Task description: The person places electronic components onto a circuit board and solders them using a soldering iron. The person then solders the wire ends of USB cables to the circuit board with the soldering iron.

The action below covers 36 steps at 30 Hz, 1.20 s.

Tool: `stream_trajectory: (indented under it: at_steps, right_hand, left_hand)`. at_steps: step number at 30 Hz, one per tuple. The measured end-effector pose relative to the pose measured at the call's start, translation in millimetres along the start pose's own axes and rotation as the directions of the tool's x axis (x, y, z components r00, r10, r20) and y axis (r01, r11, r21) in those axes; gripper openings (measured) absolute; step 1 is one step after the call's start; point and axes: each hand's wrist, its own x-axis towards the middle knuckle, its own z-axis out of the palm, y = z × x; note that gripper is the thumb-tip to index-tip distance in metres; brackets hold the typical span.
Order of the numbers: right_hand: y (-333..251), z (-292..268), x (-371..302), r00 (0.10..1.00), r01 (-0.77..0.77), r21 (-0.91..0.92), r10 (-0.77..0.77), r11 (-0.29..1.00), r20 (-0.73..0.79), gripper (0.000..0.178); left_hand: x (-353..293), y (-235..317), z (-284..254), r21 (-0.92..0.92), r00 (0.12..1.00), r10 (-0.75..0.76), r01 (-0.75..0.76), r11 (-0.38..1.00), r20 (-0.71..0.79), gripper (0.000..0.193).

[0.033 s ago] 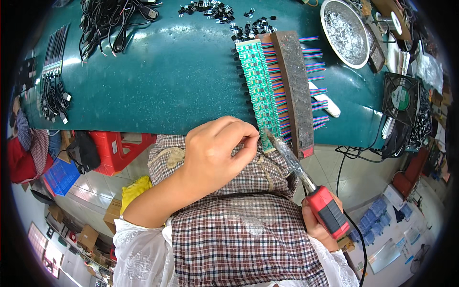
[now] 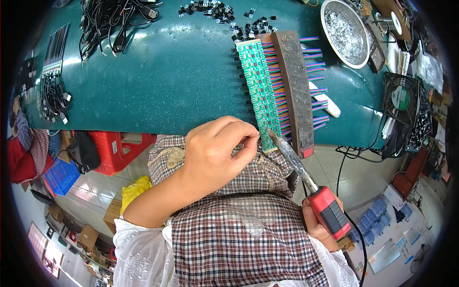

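Note:
My right hand (image 2: 319, 225) grips a soldering iron (image 2: 330, 213) with a red and black handle. Its metal shaft slants up and left, and the tip is at the near end of a long strip of green circuit boards (image 2: 260, 91). My left hand (image 2: 222, 146) is closed in a pinch at the strip's near left edge; whatever sits between thumb and finger is hidden. Small black three-legged parts stick out along the strip's left side. Thin coloured wires (image 2: 283, 103) leave its right side and run under a dark, heavy bar (image 2: 292, 91).
Loose black components (image 2: 248, 28) lie beyond the strip. A metal bowl (image 2: 345, 33) of silvery scraps, a white tool-like object (image 2: 330, 103) and a fan (image 2: 400, 95) are to the right. Black cables (image 2: 117, 24) heap at far left. A red stool (image 2: 112, 150) stands below the table edge.
The iron's tip has shifted very slightly to the right on the boards. My left hand and the strip stay as they were.

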Motion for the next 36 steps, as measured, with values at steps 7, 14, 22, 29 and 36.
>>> stream_trajectory:
  at_steps: [7,14,22,29,36]
  right_hand:
    - [-1.6,0.9,-4.3,0.995,-0.092,0.05,0.093,0.995,-0.024,0.029]
    - [12.8,5.1,-26.2,0.986,-0.157,0.096,0.161,0.983,-0.037,0.029]
    - [13.9,8.9,-24.1,0.989,-0.124,0.137,0.133,0.983,-0.058,0.028]
    - [14.5,5.8,-29.2,0.988,-0.154,0.077,0.155,0.985,-0.004,0.029]
    - [10.5,4.0,-13.8,0.992,-0.122,0.088,0.123,0.989,-0.006,0.029]
  left_hand:
    - [0.3,0.3,0.6,0.004,1.0,-0.004,0.004,1.0,-0.007,0.015]
    - [15.8,6.9,-21.3,-0.001,0.996,-0.074,0.074,0.997,0.05,0.014]
    - [109.1,-46.0,-60.8,0.514,0.937,0.194,-0.018,0.857,-0.29,0.007]
    - [121.0,-62.8,-61.0,0.642,0.932,0.29,-0.085,0.762,-0.22,0.009]
    - [100.0,-51.1,-54.5,0.576,0.935,0.265,-0.086,0.813,-0.234,0.014]
